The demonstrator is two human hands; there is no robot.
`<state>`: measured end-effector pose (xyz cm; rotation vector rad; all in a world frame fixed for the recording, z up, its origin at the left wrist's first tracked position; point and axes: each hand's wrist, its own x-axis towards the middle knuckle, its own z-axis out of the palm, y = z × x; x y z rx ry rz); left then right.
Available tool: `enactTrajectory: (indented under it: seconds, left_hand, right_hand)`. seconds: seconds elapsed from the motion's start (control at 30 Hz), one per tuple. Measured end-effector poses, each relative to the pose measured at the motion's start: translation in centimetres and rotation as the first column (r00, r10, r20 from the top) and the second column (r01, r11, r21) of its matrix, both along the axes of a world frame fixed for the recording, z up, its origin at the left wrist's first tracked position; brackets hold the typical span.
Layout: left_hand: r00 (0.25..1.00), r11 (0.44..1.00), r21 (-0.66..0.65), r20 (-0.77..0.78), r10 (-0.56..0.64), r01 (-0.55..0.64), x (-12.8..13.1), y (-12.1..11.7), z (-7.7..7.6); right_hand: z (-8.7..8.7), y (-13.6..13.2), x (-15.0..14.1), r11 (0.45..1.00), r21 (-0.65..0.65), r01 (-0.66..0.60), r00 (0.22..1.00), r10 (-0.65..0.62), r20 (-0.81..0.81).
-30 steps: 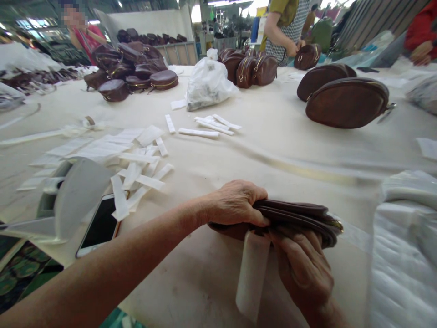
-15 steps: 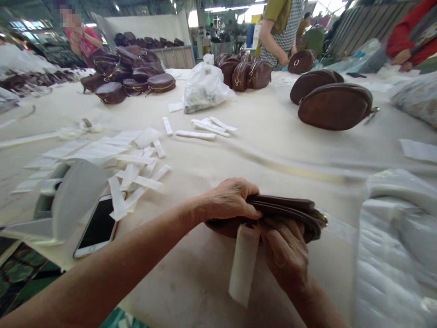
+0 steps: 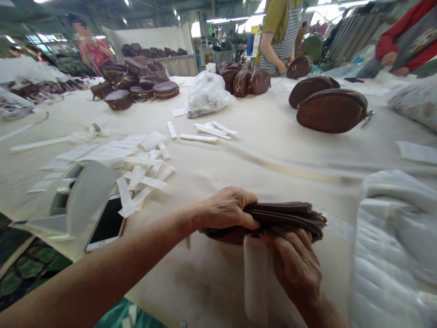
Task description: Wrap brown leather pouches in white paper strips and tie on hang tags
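Note:
A dark brown leather bag point(image 3: 287, 212) with a gold zipper end lies folded on the table in front of me. My left hand point(image 3: 230, 207) grips its upper left edge, thumb towards me and fingers behind. At the near side, my right hand point(image 3: 297, 257) is closed on the bag's lower edge, its fingertips partly tucked underneath. From the bag, close beside my right fingers, a white paper strip point(image 3: 256, 278) hangs down, somewhat blurred. Where the strip joins the bag is dark and hard to make out.
Loose white strips point(image 3: 143, 182), a phone point(image 3: 107, 223) and a grey tape dispenser point(image 3: 83, 196) lie left. Clear plastic bags point(image 3: 389, 255) are on the right. Finished brown bags point(image 3: 331, 111), a knotted white plastic bag point(image 3: 210, 93) and co-workers point(image 3: 276, 41) are farther back.
The hanging white strip has swung from a slant to nearly straight down. My right hand has shifted slightly right and down; my left hand keeps its hold. The whole view has moved a little.

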<state>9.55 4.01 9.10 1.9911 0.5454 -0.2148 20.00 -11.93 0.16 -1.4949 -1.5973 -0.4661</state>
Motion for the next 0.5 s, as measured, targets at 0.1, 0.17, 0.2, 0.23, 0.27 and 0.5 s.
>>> enactTrajectory:
  seconds: [0.1,0.17,0.2,0.23,0.27,0.5]
  left_hand:
    - [0.995,0.996,-0.032,-0.046,0.088,-0.089,-0.9,-1.8,0.1]
    - [0.978,0.980,-0.046,-0.078,0.191,-0.195,-1.7,-3.4,0.2]
    - [0.966,0.966,-0.069,-0.090,0.242,-0.248,-2.0,-4.2,0.1]
    - [0.953,0.949,-0.106,-0.102,0.286,-0.297,-2.3,-4.8,0.1]
    - [0.940,0.929,-0.149,-0.113,0.323,-0.337,-2.6,-5.4,0.1]
    - [0.941,0.943,-0.058,-0.103,0.322,-0.329,-2.8,-6.3,0.5]
  right_hand:
    - [0.6,-1.4,-0.1,0.998,-0.046,-0.039,0.999,0.039,-0.018]
    - [1.1,-2.6,0.0,0.992,-0.097,-0.085,0.996,0.084,-0.014]
    - [1.3,-3.1,-0.1,0.988,-0.126,-0.091,0.996,0.092,0.003]
    - [1.4,-3.7,-0.3,0.986,-0.151,-0.069,0.997,0.075,0.035]
    - [1.6,-4.1,-0.5,0.985,-0.170,-0.014,0.997,0.027,0.075]
    - [0.6,-6.1,-2.3,0.951,-0.214,0.222,0.975,-0.211,0.070]
